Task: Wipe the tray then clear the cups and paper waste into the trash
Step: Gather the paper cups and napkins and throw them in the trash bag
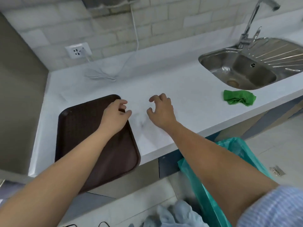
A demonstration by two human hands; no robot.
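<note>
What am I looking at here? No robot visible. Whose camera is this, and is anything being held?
There is no machine. One wide-angle camera sits on a person's head and looks down at their bare arms. The left hand is over the far right corner of a brown tray; I can't tell if it touches. The right hand is above the white counter. Both hold nothing. A green cloth lies near the steel sink, and a teal bin bag hangs below the counter edge.

Bare counter (180, 89) is stretching between tray (78, 131) and cloth (237, 97); a coiled cable (101, 76) is lying at the back, sink (242, 71) is cutting in right, bag (232, 145) is standing below
</note>
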